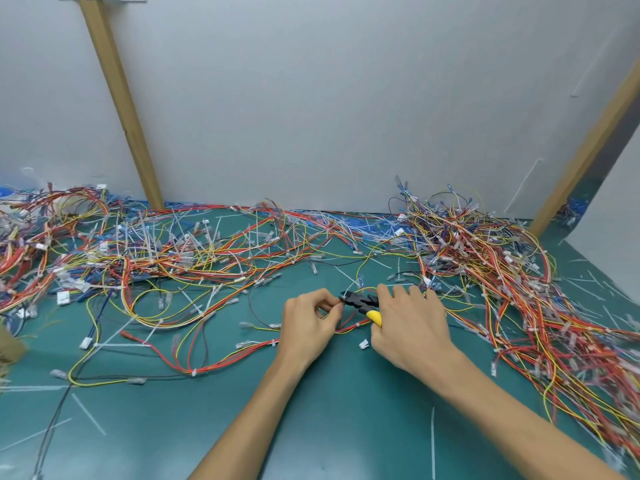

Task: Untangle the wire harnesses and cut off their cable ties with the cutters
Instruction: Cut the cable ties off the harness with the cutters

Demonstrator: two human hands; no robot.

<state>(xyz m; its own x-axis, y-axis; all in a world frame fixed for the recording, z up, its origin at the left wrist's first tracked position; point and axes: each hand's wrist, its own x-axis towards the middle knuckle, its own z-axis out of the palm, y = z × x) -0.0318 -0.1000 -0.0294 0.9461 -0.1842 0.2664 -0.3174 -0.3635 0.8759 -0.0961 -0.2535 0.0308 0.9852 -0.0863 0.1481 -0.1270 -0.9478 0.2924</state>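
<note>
Just ahead: left hand (306,327) and right hand (412,327) meet low over the green mat (311,427), near its middle
Left hand: thumb and forefinger pinch a thin red and yellow harness (349,327) right at the cutter tips
Right hand: fingers curled round the cutters (363,302), black head pointing left, a yellow handle showing under the palm
Cutter blades: too small to tell whether parted or closed
Held harness: passes between the two hands and lies on the mat
Right pile (502,271): dense heap of red, yellow and orange wires, just beside the right hand
Left pile (86,244): wider tangle spread along the back edge
Scraps: white cable ties (433,441) scattered over the mat; a white connector (363,344) lies just below the cutters
Behind: grey wall panel (311,98) with a brown strip (121,105) leaning against it
</note>
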